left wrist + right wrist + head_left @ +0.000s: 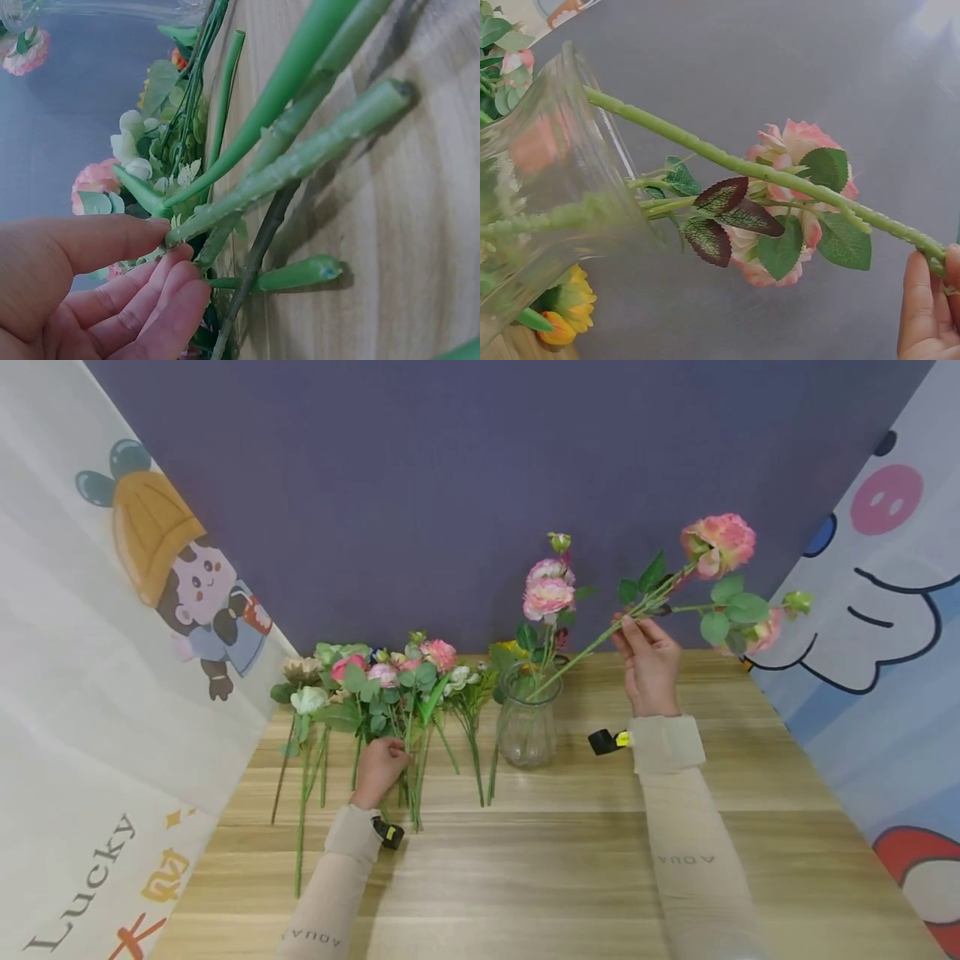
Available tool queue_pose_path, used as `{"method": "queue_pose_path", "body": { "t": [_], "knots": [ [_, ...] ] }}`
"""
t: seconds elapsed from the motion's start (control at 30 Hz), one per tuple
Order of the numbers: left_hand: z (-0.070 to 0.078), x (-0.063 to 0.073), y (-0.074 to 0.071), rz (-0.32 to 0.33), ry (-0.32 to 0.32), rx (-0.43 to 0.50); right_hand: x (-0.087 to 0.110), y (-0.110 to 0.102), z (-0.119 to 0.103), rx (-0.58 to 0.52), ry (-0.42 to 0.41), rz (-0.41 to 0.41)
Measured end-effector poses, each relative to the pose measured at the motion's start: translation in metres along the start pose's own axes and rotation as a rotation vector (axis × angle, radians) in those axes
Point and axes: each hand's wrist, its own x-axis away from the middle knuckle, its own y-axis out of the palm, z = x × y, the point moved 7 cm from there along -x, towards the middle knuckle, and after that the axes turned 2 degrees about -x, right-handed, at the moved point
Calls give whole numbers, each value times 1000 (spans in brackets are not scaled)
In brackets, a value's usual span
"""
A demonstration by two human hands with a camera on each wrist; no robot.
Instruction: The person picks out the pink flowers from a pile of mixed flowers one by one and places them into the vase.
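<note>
My right hand (651, 662) pinches the green stem of a pink artificial flower (718, 545), high above the table. That stem slants down to the left, its lower end inside the mouth of a clear glass vase (528, 747). Another pink flower (550, 599) stands upright in the vase; the right wrist view shows its dark-edged leaves (754, 217) behind the slanting stem. Over the row of lying flowers, my left hand (381, 770) pinches a green stem (277, 176) between thumb and fingertips. Which bloom belongs to that stem is hidden among the others.
Several artificial flowers lie along the table's back left, among them a white bloom (309, 700) and a deep pink bloom (439, 654). A yellow flower (571, 306) lies behind the vase. A dark panel (450, 485) rises at the back, with printed curtains (60, 635) at the sides.
</note>
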Motion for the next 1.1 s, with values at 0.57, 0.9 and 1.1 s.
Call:
{"method": "queue_pose_path", "body": {
  "t": [0.57,0.9,1.1],
  "knots": [
    [-3,1,1,2,-39,69,6,-1,16,67,-50,-34],
    [-3,2,1,4,-91,181,15,-4,32,211,-58,-80],
    [-4,3,0,0,-121,250,19,-5,39,259,-55,-80]
  ]
}}
